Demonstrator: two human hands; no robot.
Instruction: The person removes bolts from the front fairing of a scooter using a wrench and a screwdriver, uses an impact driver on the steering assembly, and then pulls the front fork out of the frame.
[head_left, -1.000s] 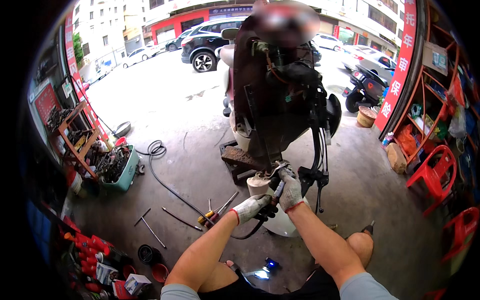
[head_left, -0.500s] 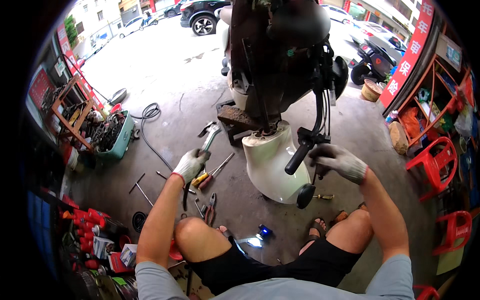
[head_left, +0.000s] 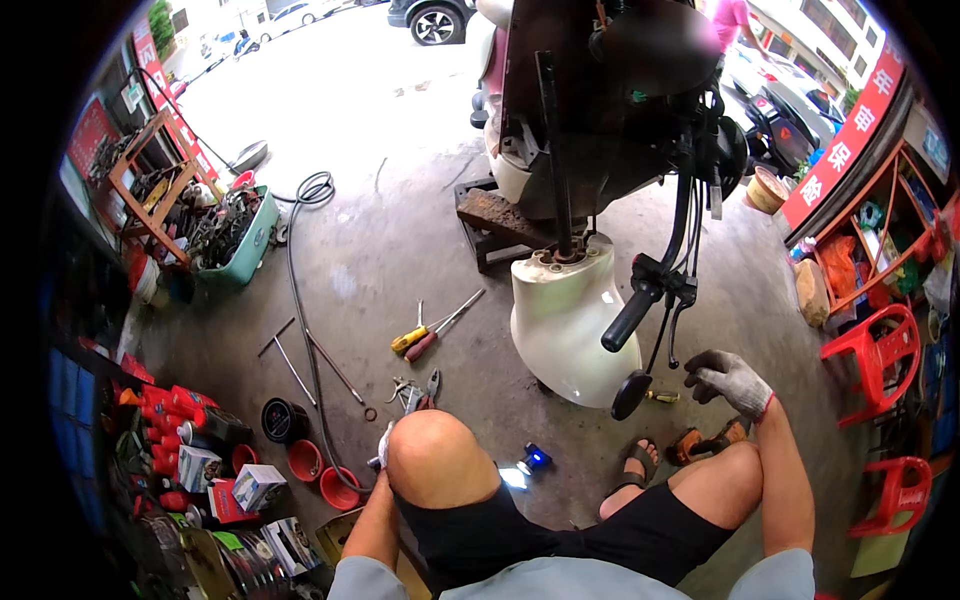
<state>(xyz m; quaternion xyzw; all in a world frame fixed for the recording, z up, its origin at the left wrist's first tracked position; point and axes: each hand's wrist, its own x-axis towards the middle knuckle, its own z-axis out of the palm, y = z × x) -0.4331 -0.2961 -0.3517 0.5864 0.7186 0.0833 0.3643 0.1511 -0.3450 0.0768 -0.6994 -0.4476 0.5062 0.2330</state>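
Moved: in half a second my left hand [head_left: 384, 445], spanner in it then, has dropped from the yellow screwdriver [head_left: 409, 340] to beside my knee [head_left: 436, 450]; my right hand [head_left: 735, 385] has drawn away from the handlebar grip [head_left: 631, 321].
Pliers: on the floor [head_left: 460, 370], ahead and slightly right of my left hand, the nearer one; long axis points away from me, handles partly behind the knee.
Fender: white [head_left: 565, 325], left and ahead of my right hand, apart.
Brake lever [head_left: 673, 355]: just left of that hand, not touching.
Right glove: fingers half-curled, thumb apart, nothing held.
Left glove: mostly hidden; can't tell its grip.
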